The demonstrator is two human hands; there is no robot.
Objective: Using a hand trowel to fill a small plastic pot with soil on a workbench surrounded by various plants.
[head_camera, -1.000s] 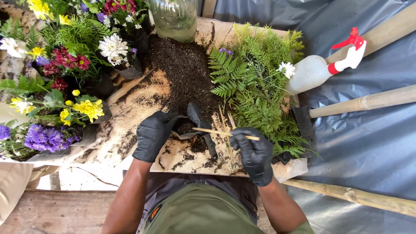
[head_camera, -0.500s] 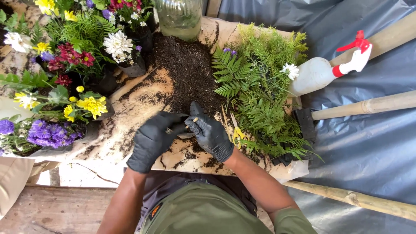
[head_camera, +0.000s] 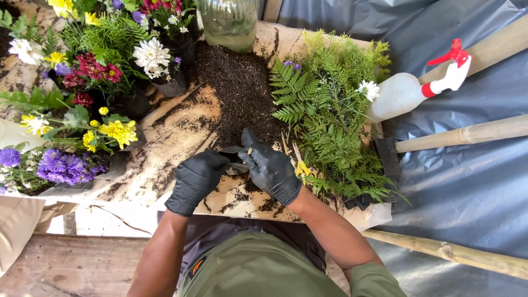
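Fingers of left hand (head_camera: 195, 179), right hand (head_camera: 269, 169), pinching trowel (head_camera: 236, 159)

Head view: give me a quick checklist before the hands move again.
1. Left hand gloved, on the small dark piece: ok.
2. Right hand gloved, pinching the same piece: ok.
3. What the piece is: cannot tell.
4. Soil heaped just beyond the hands, within reach: ok.
5. Jar upright behind the soil: ok.
6. Spray bottle lies on its side among ferns: not ok.
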